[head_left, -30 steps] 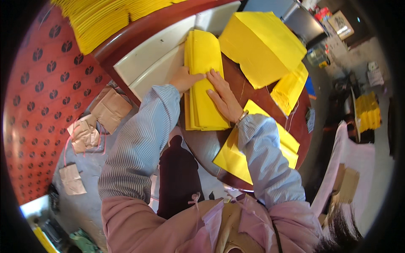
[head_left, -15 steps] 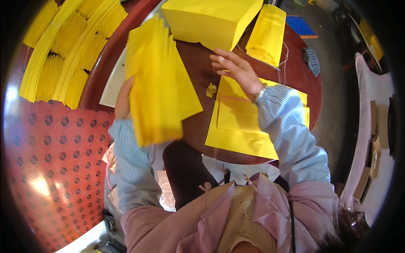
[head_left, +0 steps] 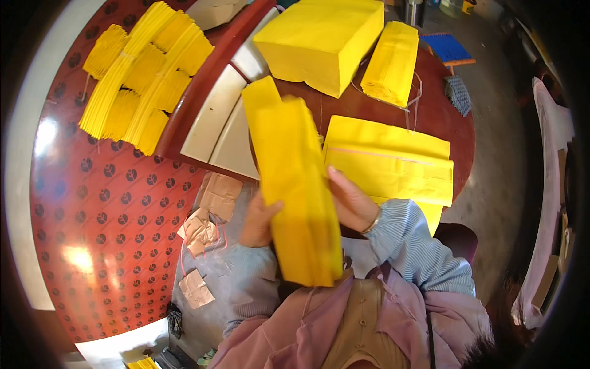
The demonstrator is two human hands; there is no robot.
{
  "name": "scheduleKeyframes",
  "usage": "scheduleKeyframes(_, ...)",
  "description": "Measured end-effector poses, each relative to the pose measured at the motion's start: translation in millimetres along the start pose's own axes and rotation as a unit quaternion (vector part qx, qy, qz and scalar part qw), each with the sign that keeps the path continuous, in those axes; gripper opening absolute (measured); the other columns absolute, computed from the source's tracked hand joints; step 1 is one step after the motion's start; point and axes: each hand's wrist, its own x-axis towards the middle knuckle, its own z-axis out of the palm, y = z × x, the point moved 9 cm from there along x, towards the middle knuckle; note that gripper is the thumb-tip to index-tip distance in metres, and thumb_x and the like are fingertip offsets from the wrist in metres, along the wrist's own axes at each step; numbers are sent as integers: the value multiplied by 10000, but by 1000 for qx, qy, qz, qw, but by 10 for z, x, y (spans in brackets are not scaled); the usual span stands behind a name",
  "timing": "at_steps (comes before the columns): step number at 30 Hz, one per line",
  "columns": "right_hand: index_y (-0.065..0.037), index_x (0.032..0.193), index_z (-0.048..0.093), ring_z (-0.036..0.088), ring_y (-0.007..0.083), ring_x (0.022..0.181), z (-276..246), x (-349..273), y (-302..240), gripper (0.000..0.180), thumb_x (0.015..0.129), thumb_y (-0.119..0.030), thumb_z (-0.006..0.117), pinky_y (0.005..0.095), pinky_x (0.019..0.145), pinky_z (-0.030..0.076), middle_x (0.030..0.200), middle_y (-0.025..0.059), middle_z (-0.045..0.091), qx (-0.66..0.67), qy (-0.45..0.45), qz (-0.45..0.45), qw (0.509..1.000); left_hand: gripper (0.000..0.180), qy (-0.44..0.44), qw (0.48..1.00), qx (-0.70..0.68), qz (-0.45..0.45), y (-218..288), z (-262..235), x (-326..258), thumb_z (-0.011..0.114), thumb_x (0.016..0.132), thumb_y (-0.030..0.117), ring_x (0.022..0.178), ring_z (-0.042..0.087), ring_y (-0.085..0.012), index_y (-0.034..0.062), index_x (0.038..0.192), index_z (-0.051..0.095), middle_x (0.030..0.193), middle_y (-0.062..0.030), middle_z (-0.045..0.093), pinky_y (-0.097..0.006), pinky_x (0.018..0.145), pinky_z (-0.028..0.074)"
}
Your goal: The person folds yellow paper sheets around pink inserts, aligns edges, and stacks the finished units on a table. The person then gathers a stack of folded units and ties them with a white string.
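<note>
**A:** Grip status, both hands?

**B:** Both clamped on the same thing: a long stack of yellow paper sheets (head_left: 295, 184), lifted off the round dark-red table (head_left: 439, 117) and held in front of the chest. Left hand (head_left: 258, 218) grips the stack's left edge, thumb wrapped over the front face, other fingers hidden behind. Right hand (head_left: 350, 200) presses on the right edge, fingers extended flat along the side, palm against the paper. Not a fist, more of a flat squeeze between the two hands.

**A:** Orientation of the stack?

**B:** Runs lengthways away from the body, near end low by the chest, far end tilted up over the table rim. Top sheets at the far end stick out a bit past the rest.

**A:** What's around it?

**B:** On the table: a flat pile of yellow sheets (head_left: 390, 163) just right of the right hand, a big yellow block (head_left: 319, 40) at the far side, a narrower yellow bundle (head_left: 390, 61) beside that block. Pale boards (head_left: 218, 120) lean at the table's left edge. Fanned yellow bundles (head_left: 138, 74) lie on the red patterned floor (head_left: 98, 209), well apart to the left. Crumpled brown paper scraps (head_left: 206, 224) on the floor below the left hand.

**A:** Sleeves?

**B:** Striped blue, both forearms.
</note>
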Motion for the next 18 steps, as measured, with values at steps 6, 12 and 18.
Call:
scheduleKeyframes(6,-58,1611,316,549,255,1386,-248,-602,-522,718,996,-83,687,401,1155,459,1528,130,527,-196,107,-31,974,618,-48,996,70,-23,-445,620,145,686,990,59,1320,582,-213,20,1551,430,1444,-87,608,-374,1135,453)
scheduleKeyframes(12,-73,1628,282,536,271,1399,-305,-843,-661,796,956,1,702,398,1162,452,1532,143,516,-245,140,-55,958,778,-99,991,7,-84,-692,908,150,705,979,75,1406,506,-223,86,1640,293,1521,-86,519,-361,1166,422)
scheduleKeyframes(18,-83,1650,266,534,253,1389,-383,-764,-562,847,934,36,702,383,1161,443,1537,142,510,-280,143,-94,945,567,-85,991,-62,-76,-734,740,217,678,1012,83,1336,589,-242,19,1523,440,1471,-116,587,-377,1127,491)
